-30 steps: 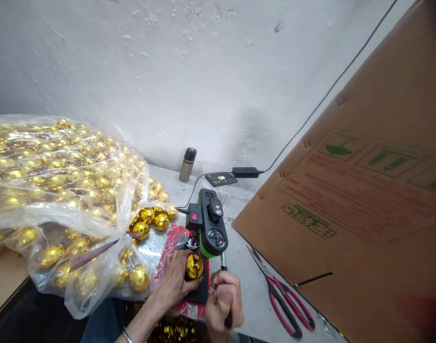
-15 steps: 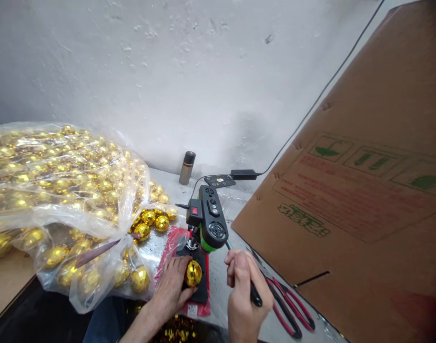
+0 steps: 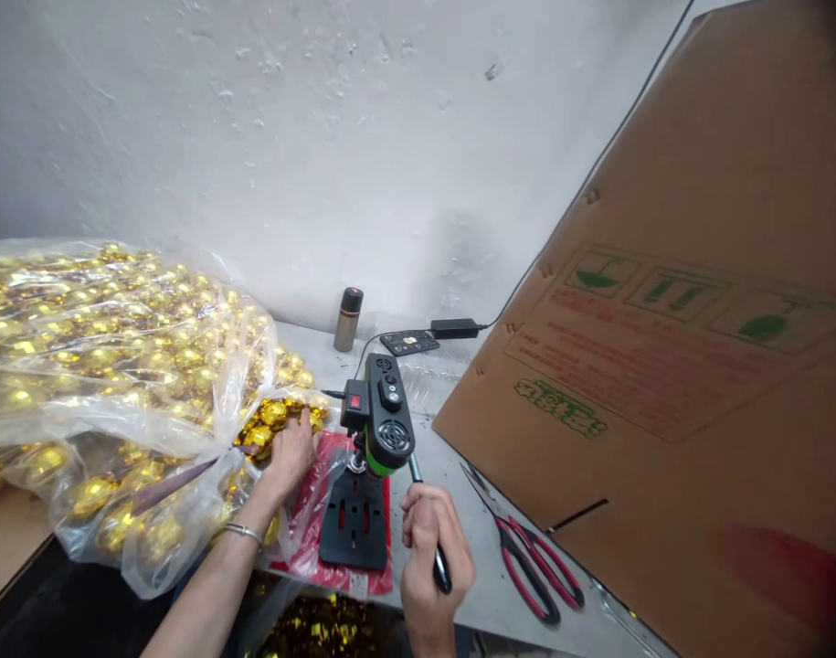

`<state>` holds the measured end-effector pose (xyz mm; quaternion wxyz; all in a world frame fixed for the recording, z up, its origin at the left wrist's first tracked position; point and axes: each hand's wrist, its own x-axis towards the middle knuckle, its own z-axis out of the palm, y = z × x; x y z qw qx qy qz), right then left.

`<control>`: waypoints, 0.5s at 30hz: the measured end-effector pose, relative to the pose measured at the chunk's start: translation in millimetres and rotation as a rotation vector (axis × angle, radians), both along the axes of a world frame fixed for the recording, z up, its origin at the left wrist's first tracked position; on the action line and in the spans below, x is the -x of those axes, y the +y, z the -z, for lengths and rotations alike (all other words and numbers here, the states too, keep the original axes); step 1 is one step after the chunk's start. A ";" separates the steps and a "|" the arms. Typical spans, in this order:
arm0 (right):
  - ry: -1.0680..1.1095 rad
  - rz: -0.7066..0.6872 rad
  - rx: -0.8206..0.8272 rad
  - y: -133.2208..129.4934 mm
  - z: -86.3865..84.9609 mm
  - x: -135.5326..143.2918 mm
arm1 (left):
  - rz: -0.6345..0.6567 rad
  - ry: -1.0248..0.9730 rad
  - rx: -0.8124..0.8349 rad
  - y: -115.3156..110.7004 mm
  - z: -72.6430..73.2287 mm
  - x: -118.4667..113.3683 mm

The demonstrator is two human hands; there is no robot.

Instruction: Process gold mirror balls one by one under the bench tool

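Observation:
A small black-and-green bench drill press (image 3: 388,411) stands on the table, its slotted black base plate (image 3: 353,530) bare. My right hand (image 3: 435,548) is wrapped round the press's lever (image 3: 442,568), whose black grip pokes out below the fist. To the left, my left hand (image 3: 294,452) reaches into a cluster of gold mirror balls (image 3: 273,414) beside the clear plastic bag. Its fingers look spread and touch the balls; some fingertips are hidden, and no ball is seen lifted.
A large clear bag (image 3: 116,338) of gold mirror balls fills the left. Red plastic sheeting (image 3: 308,539) lies under the press. Scissors (image 3: 534,557) lie to the right, before a big cardboard box (image 3: 664,366). A bottle (image 3: 348,320), phone (image 3: 409,342) and power adapter (image 3: 455,328) sit behind.
My left hand has left the base plate and moved up and left to the ball cluster; the gold ball it held there is gone from the plate. My right hand stays on the lever.

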<state>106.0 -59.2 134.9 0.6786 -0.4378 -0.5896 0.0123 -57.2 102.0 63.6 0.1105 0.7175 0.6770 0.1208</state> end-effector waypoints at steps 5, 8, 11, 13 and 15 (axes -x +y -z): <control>-0.004 0.009 -0.020 0.3 -0.9 2.8 | 0.214 -0.121 0.054 1.6 14.8 0.8; -0.003 0.004 -0.026 1.0 0.7 2.8 | 0.305 -0.237 0.067 4.8 16.1 -0.1; -0.011 -0.005 -0.031 1.1 0.9 2.2 | 0.276 -0.354 0.072 8.2 16.0 0.5; -0.013 -0.008 -0.034 0.9 -0.2 1.8 | 0.212 -0.436 0.066 9.7 15.0 3.5; -0.015 -0.012 -0.031 0.8 -2.0 1.5 | 0.124 -0.521 0.059 9.7 11.6 8.8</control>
